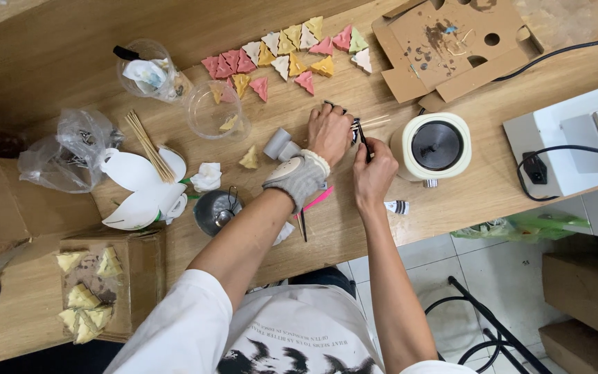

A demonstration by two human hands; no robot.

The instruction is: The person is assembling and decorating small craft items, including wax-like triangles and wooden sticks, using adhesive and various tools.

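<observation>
My left hand (328, 131) rests palm down on the wooden table (354, 228), pressing something small that its fingers hide; a grey wrist wrap sits below it. My right hand (374, 173) pinches a thin dark tool (360, 133) that points toward the left hand's fingertips. Thin wooden sticks (378, 121) stick out just past the hands. Several small triangular pieces (286, 52) in pink, yellow, cream and green lie in a spread farther back.
A cream round appliance with a dark top (436, 145) stands right of my hands. Clear plastic cups (216, 111), white curved cut-outs with skewers (140, 180), a stained cardboard piece (451, 41), a white box with cables (569, 145) and a cardboard box of yellow triangles (98, 291) surround them.
</observation>
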